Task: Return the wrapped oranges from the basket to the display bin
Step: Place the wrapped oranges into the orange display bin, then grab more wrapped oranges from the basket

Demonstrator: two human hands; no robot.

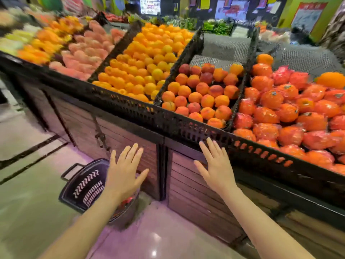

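- Left hand [124, 171] and right hand [214, 166], lower centre: flat, fingers spread, grasping nothing.
- Basket [84, 186] on floor, lower left, something red inside.
- Wrapped oranges [291, 116] piled in display bin [261, 152], right.

text: none legible | wall signs [150, 5] at back: print too blurred to read | stickers on wrapped oranges [273, 93] in display bin [261, 152]: too small to make out
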